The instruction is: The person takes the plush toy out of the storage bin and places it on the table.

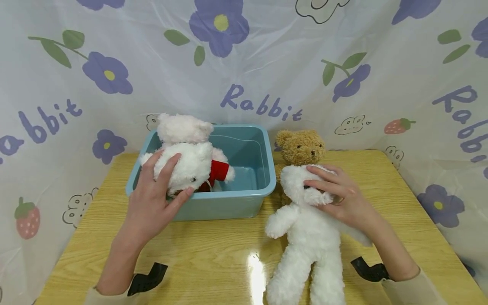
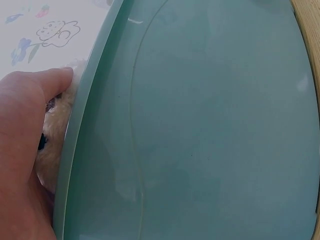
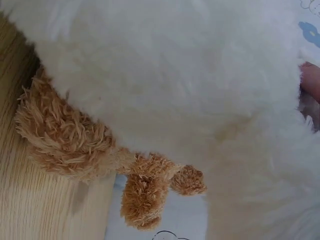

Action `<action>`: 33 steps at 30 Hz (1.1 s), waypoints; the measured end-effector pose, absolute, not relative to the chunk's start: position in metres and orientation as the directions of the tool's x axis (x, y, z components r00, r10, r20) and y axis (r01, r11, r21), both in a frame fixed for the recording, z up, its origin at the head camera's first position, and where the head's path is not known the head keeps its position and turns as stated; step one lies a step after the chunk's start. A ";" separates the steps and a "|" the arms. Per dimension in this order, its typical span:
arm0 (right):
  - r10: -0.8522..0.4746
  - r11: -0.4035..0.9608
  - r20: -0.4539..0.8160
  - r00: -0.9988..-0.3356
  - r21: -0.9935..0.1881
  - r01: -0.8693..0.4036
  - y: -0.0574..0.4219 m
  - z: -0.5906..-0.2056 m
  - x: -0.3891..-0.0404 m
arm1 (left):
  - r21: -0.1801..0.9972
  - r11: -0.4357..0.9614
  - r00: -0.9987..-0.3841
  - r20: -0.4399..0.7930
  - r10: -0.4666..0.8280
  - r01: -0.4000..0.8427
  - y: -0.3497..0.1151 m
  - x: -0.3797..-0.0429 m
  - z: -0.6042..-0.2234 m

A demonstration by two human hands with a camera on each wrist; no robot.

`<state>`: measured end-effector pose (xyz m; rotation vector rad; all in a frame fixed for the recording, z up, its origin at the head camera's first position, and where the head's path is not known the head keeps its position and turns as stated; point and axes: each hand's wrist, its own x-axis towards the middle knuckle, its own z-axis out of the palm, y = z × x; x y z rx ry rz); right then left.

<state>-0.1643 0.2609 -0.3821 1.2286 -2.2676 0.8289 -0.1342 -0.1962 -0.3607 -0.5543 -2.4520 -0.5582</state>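
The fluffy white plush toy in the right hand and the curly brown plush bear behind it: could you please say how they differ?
The fluffy plush toy is white; the curly plush bear is golden brown. The right hand grips the white toy's head, while no fingers show on the brown bear. In the head view, the white toy's legs show; the brown bear is mostly hidden behind it. Both are furry toys outside the blue bin.

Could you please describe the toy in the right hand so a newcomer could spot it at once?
Find the blue bin on the wooden table, then look just right of it. There the right hand grips the head of a white plush toy. White fur sets it apart from the brown bear behind it, and its place outside the bin from the pale toys inside.
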 end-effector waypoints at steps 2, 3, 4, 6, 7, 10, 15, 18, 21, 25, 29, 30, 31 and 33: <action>-0.591 0.427 0.619 -0.518 -0.305 -0.851 0.261 -0.382 -0.164 | 0.266 0.828 -0.759 0.596 0.261 0.494 -0.196 -0.134 -0.361; -0.590 0.422 0.621 -0.516 -0.308 -0.853 0.261 -0.382 -0.165 | 0.267 0.828 -0.760 0.596 0.261 0.493 -0.196 -0.134 -0.361; -0.589 0.415 0.626 -0.511 -0.309 -0.856 0.261 -0.381 -0.165 | 0.267 0.828 -0.760 0.596 0.261 0.494 -0.196 -0.134 -0.360; -0.590 0.401 0.638 -0.495 -0.301 -0.865 0.261 -0.380 -0.165 | 0.265 0.826 -0.758 0.596 0.264 0.497 -0.196 -0.134 -0.360; -0.591 0.394 0.643 -0.487 -0.297 -0.870 0.261 -0.380 -0.166 | 0.265 0.826 -0.757 0.597 0.266 0.498 -0.197 -0.134 -0.360; -0.588 0.373 0.669 -0.454 -0.274 -0.887 0.261 -0.378 -0.167 | 0.263 0.825 -0.756 0.598 0.267 0.499 -0.197 -0.134 -0.359; -0.575 0.351 0.712 -0.404 -0.232 -0.907 0.259 -0.378 -0.167 | 0.266 0.824 -0.758 0.595 0.268 0.501 -0.196 -0.134 -0.360; -0.567 0.345 0.727 -0.389 -0.219 -0.913 0.257 -0.378 -0.167 | 0.267 0.824 -0.758 0.594 0.268 0.500 -0.196 -0.134 -0.360; -0.561 0.347 0.729 -0.391 -0.221 -0.911 0.256 -0.376 -0.165 | 0.267 0.822 -0.754 0.601 0.267 0.503 -0.196 -0.134 -0.361; -0.568 0.362 0.705 -0.425 -0.250 -0.898 0.255 -0.370 -0.158 | 0.260 0.818 -0.743 0.612 0.271 0.512 -0.196 -0.136 -0.361; -0.588 0.364 0.678 -0.441 -0.265 -0.893 0.250 -0.357 -0.151 | 0.256 0.817 -0.738 0.617 0.273 0.517 -0.196 -0.135 -0.361; -0.595 0.365 0.674 -0.437 -0.259 -0.894 0.248 -0.352 -0.149 | 0.256 0.817 -0.738 0.617 0.273 0.517 -0.196 -0.135 -0.361; -0.603 0.363 0.673 -0.429 -0.247 -0.898 0.245 -0.348 -0.148 | 0.256 0.818 -0.738 0.617 0.272 0.516 -0.196 -0.135 -0.361; -0.623 0.361 0.672 -0.401 -0.208 -0.909 0.238 -0.339 -0.147 | 0.254 0.818 -0.737 0.618 0.273 0.516 -0.196 -0.135 -0.361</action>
